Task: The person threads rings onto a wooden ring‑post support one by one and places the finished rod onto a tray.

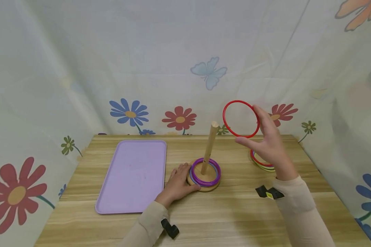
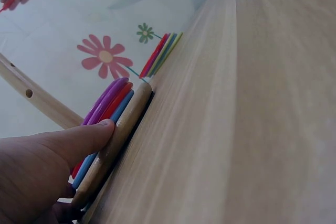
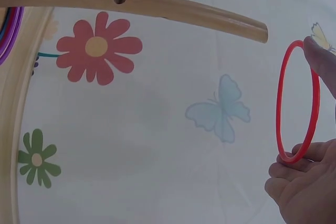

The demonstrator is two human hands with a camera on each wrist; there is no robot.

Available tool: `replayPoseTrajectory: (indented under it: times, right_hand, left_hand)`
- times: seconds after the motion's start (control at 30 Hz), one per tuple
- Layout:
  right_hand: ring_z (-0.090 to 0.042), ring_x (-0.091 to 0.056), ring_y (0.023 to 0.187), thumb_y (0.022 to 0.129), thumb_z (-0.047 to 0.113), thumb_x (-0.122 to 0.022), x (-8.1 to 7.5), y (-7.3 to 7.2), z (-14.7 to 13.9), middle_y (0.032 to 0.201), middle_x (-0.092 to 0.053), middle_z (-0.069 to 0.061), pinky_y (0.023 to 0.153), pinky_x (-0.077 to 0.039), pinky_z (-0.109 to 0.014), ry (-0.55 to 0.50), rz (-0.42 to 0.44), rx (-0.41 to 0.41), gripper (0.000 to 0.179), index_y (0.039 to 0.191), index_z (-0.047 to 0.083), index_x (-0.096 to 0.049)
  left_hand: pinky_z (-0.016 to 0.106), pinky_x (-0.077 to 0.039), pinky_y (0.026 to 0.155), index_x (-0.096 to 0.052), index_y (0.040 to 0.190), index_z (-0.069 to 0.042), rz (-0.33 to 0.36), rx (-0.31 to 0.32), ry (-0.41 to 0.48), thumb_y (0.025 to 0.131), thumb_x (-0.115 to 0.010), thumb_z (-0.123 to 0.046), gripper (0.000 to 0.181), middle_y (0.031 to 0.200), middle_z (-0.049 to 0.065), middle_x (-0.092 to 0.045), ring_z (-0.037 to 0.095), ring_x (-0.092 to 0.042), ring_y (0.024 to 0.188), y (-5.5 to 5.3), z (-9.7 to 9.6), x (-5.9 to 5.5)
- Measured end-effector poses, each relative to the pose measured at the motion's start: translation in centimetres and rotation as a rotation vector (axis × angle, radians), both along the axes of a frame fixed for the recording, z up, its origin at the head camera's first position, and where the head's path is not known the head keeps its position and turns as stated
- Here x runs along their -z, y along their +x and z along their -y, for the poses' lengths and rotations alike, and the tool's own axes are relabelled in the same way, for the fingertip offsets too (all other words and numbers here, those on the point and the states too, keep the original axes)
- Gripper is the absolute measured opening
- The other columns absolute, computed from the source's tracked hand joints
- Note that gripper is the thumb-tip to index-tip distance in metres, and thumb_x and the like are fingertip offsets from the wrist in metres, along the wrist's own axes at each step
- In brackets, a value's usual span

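A red ring point(image 1: 224, 116) is up in the air, to the right of the top of a wooden peg point(image 1: 209, 147). My right hand point(image 1: 270, 145) holds this ring by its edge, thumb on one side and fingers on the other, as the right wrist view confirms. The peg rises from a round wooden base point(image 2: 137, 106), leaning a little in the head view. Around its foot lie purple rings point(image 2: 107, 98), with a red and a blue ring point(image 2: 122, 111) under them. My left hand point(image 1: 180, 183) grips the left edge of the base, thumb at the near side.
Left of the stand lies a flat purple tray point(image 1: 131, 175). Behind my right wrist, a stack of coloured rings point(image 2: 160, 56) sits on the wooden table point(image 1: 235, 212). A flower-printed cloth point(image 1: 142, 68) hangs along the table's back and sides.
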State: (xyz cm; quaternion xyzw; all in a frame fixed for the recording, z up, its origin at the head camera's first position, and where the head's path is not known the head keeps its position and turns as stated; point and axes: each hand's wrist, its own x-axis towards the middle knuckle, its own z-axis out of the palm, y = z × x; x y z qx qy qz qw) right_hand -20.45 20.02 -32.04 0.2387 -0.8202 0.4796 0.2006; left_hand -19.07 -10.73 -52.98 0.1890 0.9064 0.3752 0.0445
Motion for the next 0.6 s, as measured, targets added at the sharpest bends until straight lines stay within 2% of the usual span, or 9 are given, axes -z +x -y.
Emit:
replayPoseTrajectory:
  times: [0.3, 0.6]
  right_hand:
    - [-0.024, -0.039, 0.15, 0.076, -0.001, -0.093, -0.2, -0.2, 1.6, 0.166, -0.038, -0.005, 0.122, -0.035, -0.029, -0.014, -0.003, -0.056, 0.108, 0.166, 0.012, -0.034]
    - [-0.026, -0.04, 0.149, 0.077, 0.0, -0.093, 0.7, -0.3, 3.1, 0.166, -0.036, -0.007, 0.12, -0.035, -0.022, 0.027, -0.018, -0.097, 0.109, 0.167, 0.015, -0.033]
  left_hand:
    - [0.06, -0.008, 0.129, -0.036, 0.163, -0.002, 0.013, -0.002, 0.005, 0.09, -0.079, -0.055, 0.101, 0.169, 0.025, -0.03, 0.04, -0.019, 0.16, 0.1, 0.0, -0.1]
    - [0.058, -0.007, 0.129, -0.035, 0.164, -0.003, 0.023, -0.006, 0.006, 0.09, -0.079, -0.054, 0.1, 0.169, 0.024, -0.029, 0.039, -0.017, 0.16, 0.3, 0.0, -0.3]
